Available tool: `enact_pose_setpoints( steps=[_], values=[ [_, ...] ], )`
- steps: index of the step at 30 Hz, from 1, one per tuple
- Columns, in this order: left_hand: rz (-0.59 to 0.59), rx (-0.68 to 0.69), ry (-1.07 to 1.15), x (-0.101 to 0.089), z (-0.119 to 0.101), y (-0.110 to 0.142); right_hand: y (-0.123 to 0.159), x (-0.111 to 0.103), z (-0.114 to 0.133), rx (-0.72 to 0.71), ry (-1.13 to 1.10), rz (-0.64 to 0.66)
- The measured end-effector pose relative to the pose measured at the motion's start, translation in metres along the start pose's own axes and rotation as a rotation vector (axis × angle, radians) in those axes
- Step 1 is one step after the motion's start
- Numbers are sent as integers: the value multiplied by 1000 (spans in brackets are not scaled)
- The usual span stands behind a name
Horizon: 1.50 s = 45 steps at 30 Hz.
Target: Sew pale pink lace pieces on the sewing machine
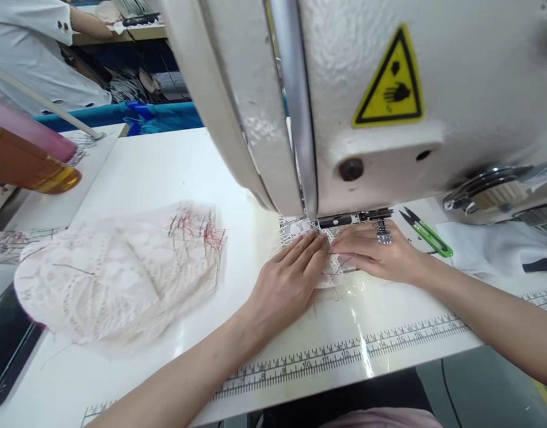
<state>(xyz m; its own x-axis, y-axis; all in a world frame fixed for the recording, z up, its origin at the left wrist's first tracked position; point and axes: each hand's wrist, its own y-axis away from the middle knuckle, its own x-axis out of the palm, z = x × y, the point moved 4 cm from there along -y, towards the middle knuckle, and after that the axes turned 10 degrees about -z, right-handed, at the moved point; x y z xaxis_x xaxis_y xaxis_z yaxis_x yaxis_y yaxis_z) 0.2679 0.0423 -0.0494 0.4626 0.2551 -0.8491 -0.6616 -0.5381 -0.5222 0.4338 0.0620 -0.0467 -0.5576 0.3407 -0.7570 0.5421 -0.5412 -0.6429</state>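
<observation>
A small piece of white lace (330, 277) lies on the sewing machine bed, under the presser foot area. My left hand (295, 267) rests flat on it, fingers stretched toward the needle. From the other side my right hand (380, 252) reaches in with its fingers extended, touching the lace's right edge; its fingertips nearly meet those of my left hand. Part of the lace is hidden beneath both hands. The sewing machine (335, 148) stands directly above, its head blocking the view behind the needle.
A pile of pale lace pieces (122, 273) with loose red threads lies left. Green thread snips (429, 233) and white cloth (482, 244) sit right. A printed ruler (326, 359) runs along the front edge. Thread cones (28, 157) stand left; another person (37, 53) is behind.
</observation>
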Motion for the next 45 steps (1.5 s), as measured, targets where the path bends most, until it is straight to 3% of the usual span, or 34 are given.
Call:
enact_pose_setpoints(
  steps=[9, 13, 19, 34, 45],
  values=[
    [-43, 22, -26, -12, 0, 5, -4, 5, 11, -32, -249, 6],
    [-44, 2, -42, -13, 6, 6, -10, 5, 23, -78, -178, -8],
    [-39, -44, -51, -11, 16, 9, -8, 17, 28, -13, -115, 90],
    [-21, -138, -94, -8, 18, 3, -11, 14, 23, -57, -25, -33],
    [-9, -67, -146, -2, 16, 7, -11, 13, 15, -54, -43, -17]
  ],
)
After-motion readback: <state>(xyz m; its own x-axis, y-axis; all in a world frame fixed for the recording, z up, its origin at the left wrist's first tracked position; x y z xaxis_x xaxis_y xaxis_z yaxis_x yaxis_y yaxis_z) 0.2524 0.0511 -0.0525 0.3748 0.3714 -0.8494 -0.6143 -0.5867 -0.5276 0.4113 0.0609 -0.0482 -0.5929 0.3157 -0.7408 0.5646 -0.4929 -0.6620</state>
